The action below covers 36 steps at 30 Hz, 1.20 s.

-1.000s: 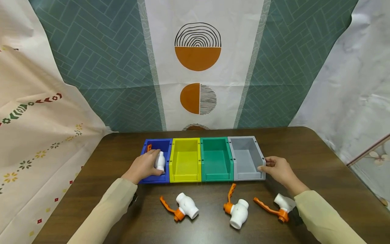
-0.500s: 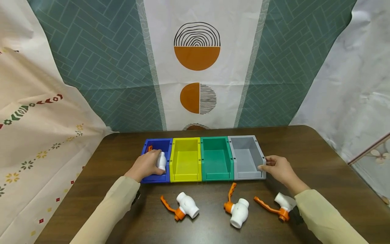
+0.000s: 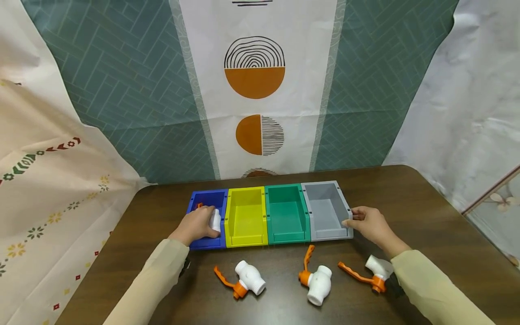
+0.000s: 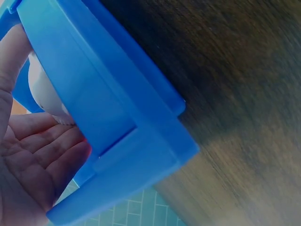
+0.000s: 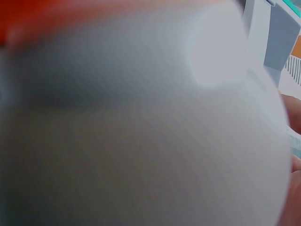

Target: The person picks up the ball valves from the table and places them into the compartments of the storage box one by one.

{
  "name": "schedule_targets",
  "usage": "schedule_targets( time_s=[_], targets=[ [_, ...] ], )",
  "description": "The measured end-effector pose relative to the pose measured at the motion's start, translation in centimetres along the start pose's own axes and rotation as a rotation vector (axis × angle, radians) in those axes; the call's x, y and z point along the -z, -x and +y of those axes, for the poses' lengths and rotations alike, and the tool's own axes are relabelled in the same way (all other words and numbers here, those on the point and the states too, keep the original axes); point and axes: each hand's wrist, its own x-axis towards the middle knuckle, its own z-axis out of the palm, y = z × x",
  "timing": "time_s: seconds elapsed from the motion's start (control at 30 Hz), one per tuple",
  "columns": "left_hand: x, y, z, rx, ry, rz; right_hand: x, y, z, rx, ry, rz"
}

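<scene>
A row of joined bins spans the table: blue [image 3: 207, 243], yellow [image 3: 246, 240], green [image 3: 286, 237] and grey [image 3: 331, 234]. My left hand [image 3: 197, 224] reaches into the blue bin and holds a white ball valve [image 3: 215, 220] between thumb and fingers. In the left wrist view the valve's white body [image 4: 44, 89] shows behind the blue wall; an orange bit [image 3: 199, 205] shows past the hand in the head view. My right hand [image 3: 373, 225] pinches the right wall of the grey bin. A large blurred white valve body [image 5: 150, 141] fills most of the right wrist view.
Three white ball valves with orange handles lie on the dark wooden table [image 3: 280, 311] in front of the bins: left [image 3: 250, 277], middle [image 3: 319, 285] and right [image 3: 379, 268]. The right one lies close to the right sleeve [image 3: 426, 280]. Patterned cloth [image 3: 162, 90] hangs behind the table.
My left hand and the valve in it have shifted slightly to the right inside the blue bin. My right hand keeps its place on the grey bin. The head view has tilted a little.
</scene>
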Motion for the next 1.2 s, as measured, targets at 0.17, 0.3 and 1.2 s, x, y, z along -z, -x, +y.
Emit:
schedule_targets(
  time_s=[0.17,0.3,1.2],
  targets=[
    [-0.33,-0.01,-0.1,-0.001,0.001,-0.002,0.01,-0.03,-0.01,-0.001,0.001,-0.007],
    [-0.49,-0.12,-0.22,0.004,-0.007,-0.015,-0.04,0.0,-0.1,0.001,0.002,-0.012],
    [-0.29,-0.5,0.22,0.043,0.013,-0.059,0.18,0.05,-0.26,-0.009,-0.004,-0.011]
  ],
)
